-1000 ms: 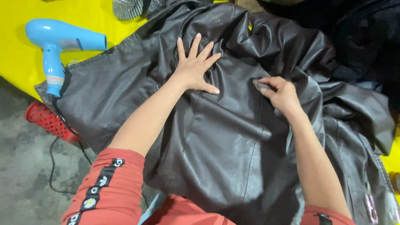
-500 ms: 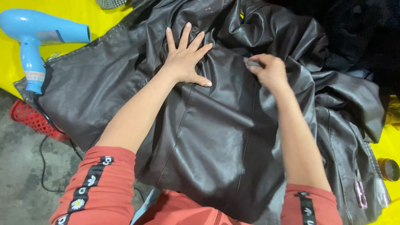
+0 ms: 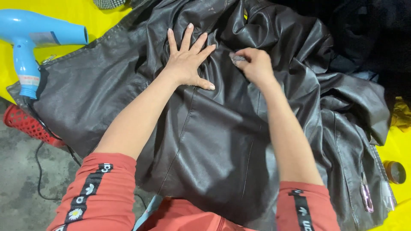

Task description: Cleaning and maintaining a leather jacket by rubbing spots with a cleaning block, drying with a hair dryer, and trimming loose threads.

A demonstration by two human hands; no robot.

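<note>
Left hand [image 3: 188, 64]: fingers spread wide and flat, palm pressed down on the dark leather jacket [image 3: 205, 141]; it grasped nothing, only held the leather in place. Right hand [image 3: 253, 65]: fingers curled in, pinching a small pale object [image 3: 236, 57] against the leather just beside the left hand; what that object was could not be told.

Jacket: lay spread across the yellow table [image 3: 64, 19], filling most of the view, its near edge hanging over the table's front by the person's body. Long axis ran roughly from that near edge away toward the far side, where the leather bunched into heavy folds at the upper right. A zipper edge showed along its right side.

Surroundings: blue hair dryer [image 3: 32, 40] at the far left, nozzle pointing right toward the jacket, handle down, touching the jacket's left edge. Red perforated basket [image 3: 28, 124] below it on the grey floor, with a black cord alongside. Small round tin [image 3: 396, 172] at the right edge, near the jacket. Dark cloth [image 3: 368, 34] piled at upper right.
</note>
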